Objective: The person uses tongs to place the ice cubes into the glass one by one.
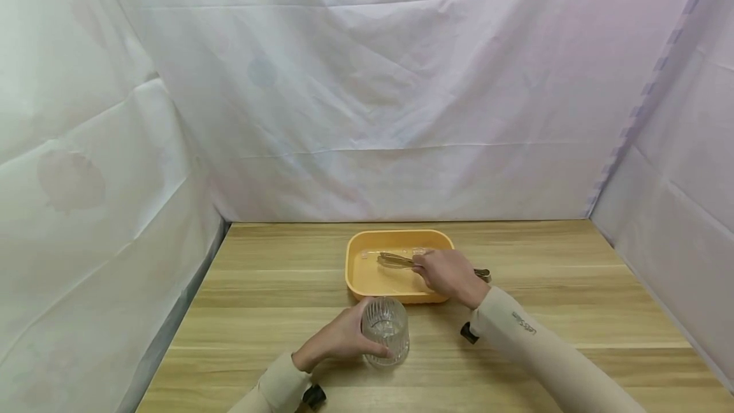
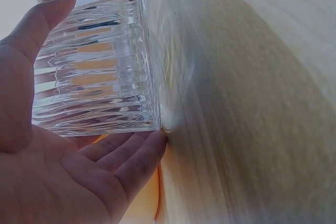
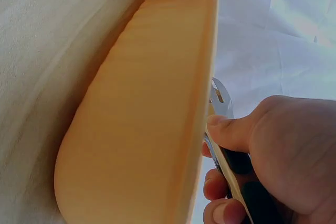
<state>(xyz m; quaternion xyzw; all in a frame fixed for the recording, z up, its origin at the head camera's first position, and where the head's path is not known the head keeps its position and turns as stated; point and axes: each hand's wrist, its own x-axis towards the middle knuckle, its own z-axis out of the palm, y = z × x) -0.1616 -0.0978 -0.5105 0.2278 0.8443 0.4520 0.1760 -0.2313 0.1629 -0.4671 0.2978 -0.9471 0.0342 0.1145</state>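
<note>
My left hand (image 1: 339, 336) holds a clear ribbed drinking glass (image 1: 387, 330) on the table in front of the tray. Its thumb lies along the near side and its fingers along the far side, low by the base. Inside the glass, the left wrist view shows clear lumps (image 2: 125, 69) near the bottom. My right hand (image 1: 448, 273) grips metal tongs (image 1: 395, 260), their tips reaching over the yellow tray (image 1: 357, 282). A few small clear pieces (image 1: 421, 250) lie in the tray along its far side. The tongs' lower part is hidden behind the tray wall in the right wrist view.
The wood-grain table (image 1: 275, 292) carries tray and glass close together, the glass right at the tray's near left edge. White cloth (image 1: 373, 94) hangs behind the table and on both sides. Each wrist wears a black device (image 1: 469, 333).
</note>
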